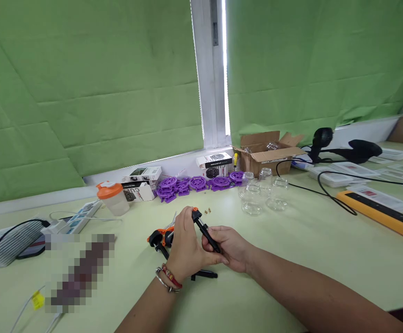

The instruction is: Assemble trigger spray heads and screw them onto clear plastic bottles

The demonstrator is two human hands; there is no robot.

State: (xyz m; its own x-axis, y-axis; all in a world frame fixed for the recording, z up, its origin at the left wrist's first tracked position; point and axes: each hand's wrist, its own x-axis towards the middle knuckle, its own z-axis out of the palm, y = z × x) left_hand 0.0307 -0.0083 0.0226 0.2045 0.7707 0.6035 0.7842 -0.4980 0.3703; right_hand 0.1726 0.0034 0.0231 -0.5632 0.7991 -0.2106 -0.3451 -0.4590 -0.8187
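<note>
My left hand (187, 245), with bracelets at its wrist, is wrapped round the upper part of a black tool (206, 231) that has metal rods and an orange bit at its top. The fingers of my right hand (231, 247) close round the tool's lower black end. Beside and partly behind my left hand, more black and orange parts (157, 239) lie on the table, with thin metal rods. A black handle (206, 274) sticks out below my hands. Just beyond them are small brass-coloured pieces (206, 211).
Purple plastic parts (198, 183), small boxes (218, 162) and an open carton (269, 155) line the back. Glass jars (251, 203) stand right of centre. An orange-lidded cup (113, 199) and a power strip (83, 216) are left; a yellow-orange bar (381, 215) and black cables lie right.
</note>
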